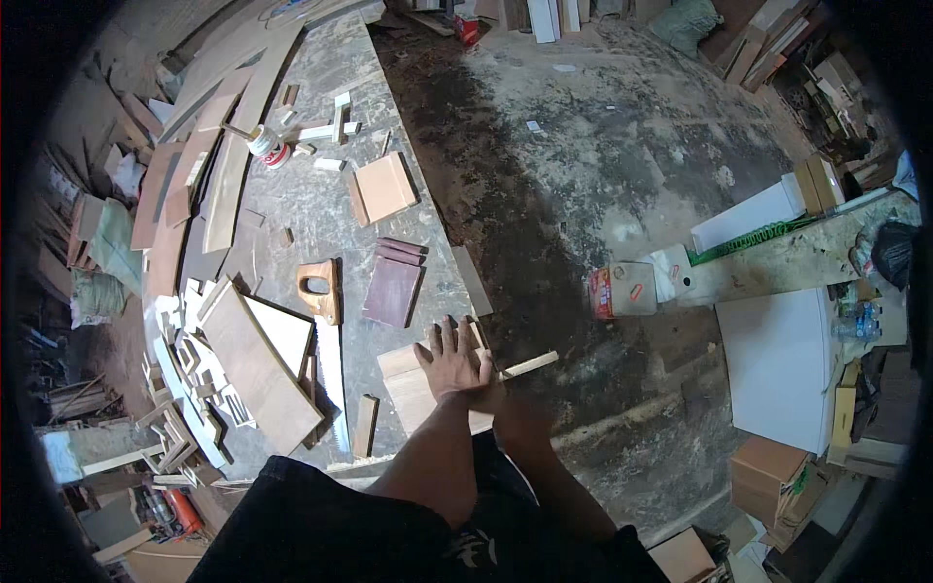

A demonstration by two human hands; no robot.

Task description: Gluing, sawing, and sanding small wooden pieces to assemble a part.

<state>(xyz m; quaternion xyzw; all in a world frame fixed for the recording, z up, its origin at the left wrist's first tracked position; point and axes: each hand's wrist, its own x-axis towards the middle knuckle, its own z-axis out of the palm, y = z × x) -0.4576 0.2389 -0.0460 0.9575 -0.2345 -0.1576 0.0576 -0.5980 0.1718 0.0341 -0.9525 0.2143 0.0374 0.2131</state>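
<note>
My left hand point(455, 367) lies with fingers spread, pressing on a light wooden board point(406, 379) at the near right edge of the workbench. Close to its wrist is my right hand point(517, 416), smeared by motion, its fingers hidden. A thin wood strip point(533, 364) sticks out past the board over the bench edge. To the left lies a handsaw point(330, 374) with a wooden handle, its blade toward me. Between saw and board rests a small wood block point(365, 426). Beyond the board sits a dark purplish panel point(392, 291), with narrow pieces along its far end.
Left of the saw, a long plywood piece point(260, 364) covers a pile of white offcuts point(199, 374). Farther up the bench are a pale square panel point(385, 187), a glue tub point(268, 148) and long planks point(233, 185). Across the floor stands a white board point(777, 360).
</note>
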